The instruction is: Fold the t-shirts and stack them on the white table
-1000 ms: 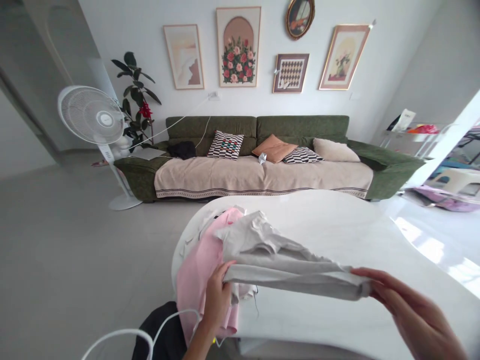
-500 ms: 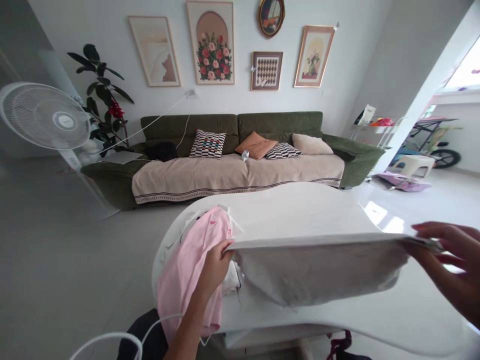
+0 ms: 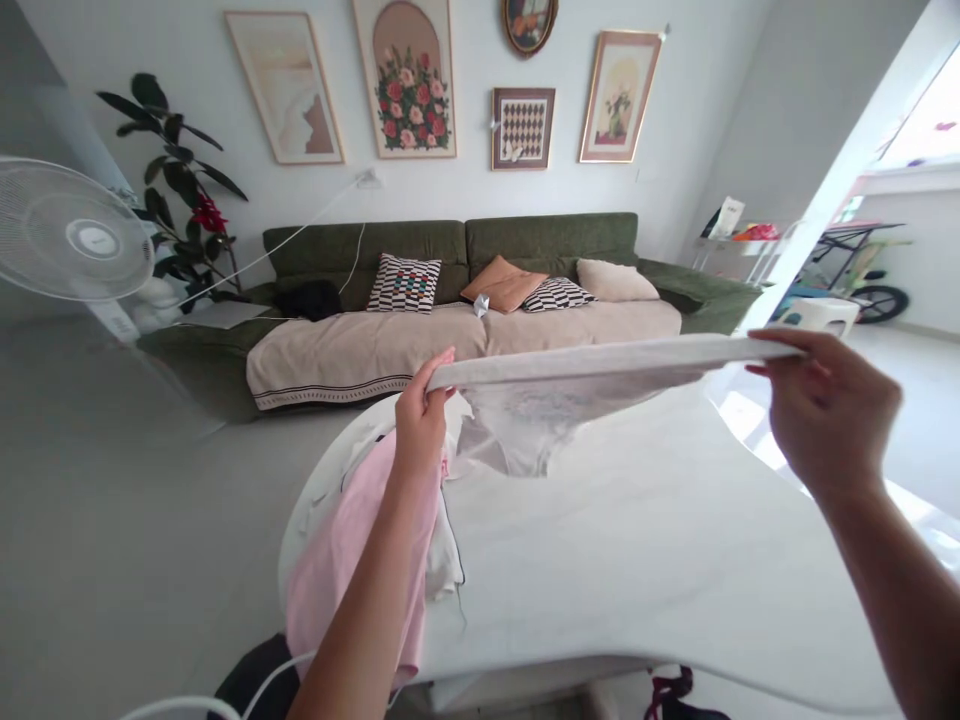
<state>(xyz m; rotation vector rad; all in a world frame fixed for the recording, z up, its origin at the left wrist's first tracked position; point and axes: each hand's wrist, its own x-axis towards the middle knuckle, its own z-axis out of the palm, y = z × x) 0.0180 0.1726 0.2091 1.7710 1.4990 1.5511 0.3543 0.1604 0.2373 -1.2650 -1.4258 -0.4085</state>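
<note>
A thin, pale white cloth [image 3: 555,390] is stretched between my two hands above the table, its upper edge nearly level and its lower part hanging in loose, sheer-looking folds. Pinched at the left end of that edge are the fingers of my left hand [image 3: 421,410]. The other end is gripped by my right hand [image 3: 832,415], out past the table's right side. Below my left forearm lies a pink garment [image 3: 337,560], partly draped over the near left edge. Beside it is a white garment with dark trim [image 3: 444,560], half hidden by the pink one.
The white-topped table [image 3: 637,570] has a rounded, curving edge. Beyond it stands a green sofa [image 3: 405,250] with cushions and a beige cover. A white fan [image 3: 90,240] is at the left, near a plant [image 3: 180,180]. A white cable [image 3: 270,690] runs at lower left.
Both hands have risen and moved farther out over the table, lifting the cloth with them. Its hanging part has swung up and away. The view has shifted slightly.
</note>
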